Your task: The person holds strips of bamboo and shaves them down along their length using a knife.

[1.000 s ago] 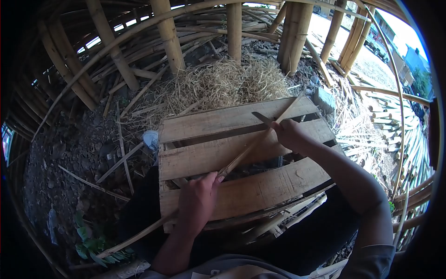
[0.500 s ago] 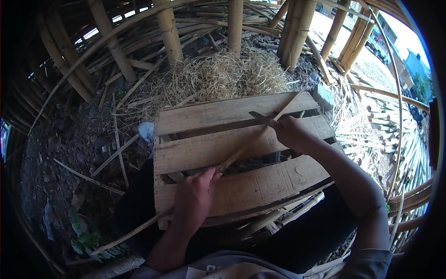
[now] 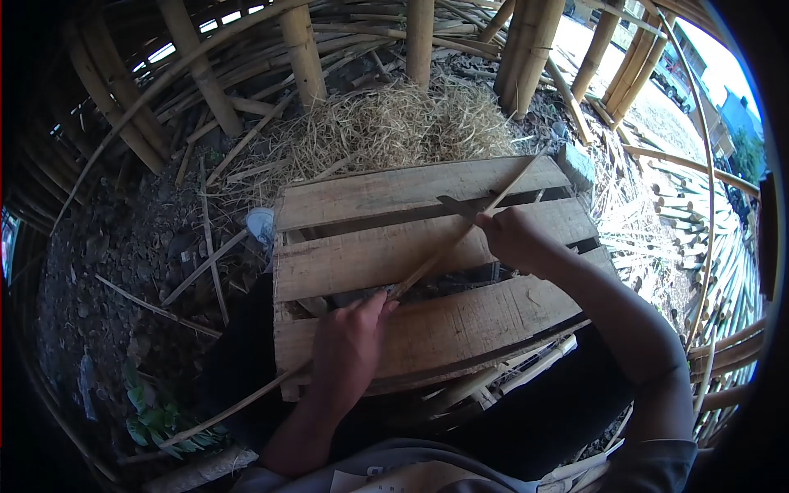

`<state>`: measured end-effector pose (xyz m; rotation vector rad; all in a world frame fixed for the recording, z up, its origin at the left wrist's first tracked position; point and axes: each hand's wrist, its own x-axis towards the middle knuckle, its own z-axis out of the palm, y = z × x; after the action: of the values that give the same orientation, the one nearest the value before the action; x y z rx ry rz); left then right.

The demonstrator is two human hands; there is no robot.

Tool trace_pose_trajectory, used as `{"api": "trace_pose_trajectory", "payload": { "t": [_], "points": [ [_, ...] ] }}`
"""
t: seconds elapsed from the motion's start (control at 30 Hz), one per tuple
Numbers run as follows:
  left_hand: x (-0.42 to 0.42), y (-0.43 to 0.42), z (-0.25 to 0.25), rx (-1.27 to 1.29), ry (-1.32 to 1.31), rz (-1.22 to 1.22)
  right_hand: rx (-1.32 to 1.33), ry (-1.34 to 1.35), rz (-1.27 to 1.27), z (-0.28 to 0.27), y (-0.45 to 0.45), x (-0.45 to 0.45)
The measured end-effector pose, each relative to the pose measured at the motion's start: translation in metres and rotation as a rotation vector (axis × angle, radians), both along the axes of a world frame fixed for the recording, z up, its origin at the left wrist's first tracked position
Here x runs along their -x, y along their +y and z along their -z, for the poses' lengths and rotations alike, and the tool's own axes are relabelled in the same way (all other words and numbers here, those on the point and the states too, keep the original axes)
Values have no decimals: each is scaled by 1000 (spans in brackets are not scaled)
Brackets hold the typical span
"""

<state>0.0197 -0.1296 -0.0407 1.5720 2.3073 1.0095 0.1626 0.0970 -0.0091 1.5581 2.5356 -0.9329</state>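
A long, thin bamboo strip [image 3: 440, 255] runs slantwise across a slatted wooden bench [image 3: 362, 267], from the lower left up to the far right corner. My left hand [image 3: 352, 341] is closed around the strip near the bench's front left. Farther up, my right hand [image 3: 514, 238] is closed on a knife, its handle hidden in my fist. The dark knife blade [image 3: 457, 207] points up and left and lies across the strip, seeming to touch it. Below my left hand, the strip's tail extends past the bench's left edge.
A heap of dry shavings [image 3: 399, 127] lies behind the bench, before upright bamboo posts [image 3: 419, 45]. Many cut bamboo poles [image 3: 715, 246] are stacked at right. A grey block [image 3: 578, 167] sits at the far right corner. Green leaves [image 3: 156, 423] lie at lower left.
The view has shifted slightly. Both hands keep their hold, with the knife still across the strip at almost the same place.
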Motion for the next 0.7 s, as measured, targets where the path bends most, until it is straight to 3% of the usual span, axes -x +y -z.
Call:
{"api": "trace_pose_trajectory", "payload": {
  "t": [0.03,0.07,0.1,0.17,0.23,0.3,0.33,0.37,0.43,0.5,0.57,0.6,0.63,0.7],
  "points": [
    [0,0,0,3,11,2,-41,18,-32,-6,-26,1],
    [-2,-1,1,10,20,2,-387,187,-268,46,-15,-11],
    [-2,0,2,9,24,4,-389,191,-266,29,-13,-7],
    [-3,-1,5,-55,32,-14,124,-123,0,-17,-11,1],
    [-3,-1,4,-44,34,-4,127,-46,61,-9,-14,1],
    [-2,1,3,-36,37,9,131,13,-98,-10,-48,8],
    [-2,0,4,-41,52,6,-31,93,-215,6,-36,2],
    [-2,-1,5,-42,68,12,-25,96,-208,4,-27,-1],
    [-3,-1,5,-25,64,15,67,-14,50,-10,-3,4],
    [-2,0,4,-10,63,20,84,-119,83,-3,-12,3],
    [-4,-2,5,2,82,10,-341,118,-343,38,-28,-4],
    [-4,-2,3,8,87,16,25,46,-196,12,-28,0],
    [-5,-2,1,8,84,17,201,-152,-28,-34,-37,10],
    [-6,-1,2,1,81,7,158,-37,11,-13,-15,2]
  ]
}}
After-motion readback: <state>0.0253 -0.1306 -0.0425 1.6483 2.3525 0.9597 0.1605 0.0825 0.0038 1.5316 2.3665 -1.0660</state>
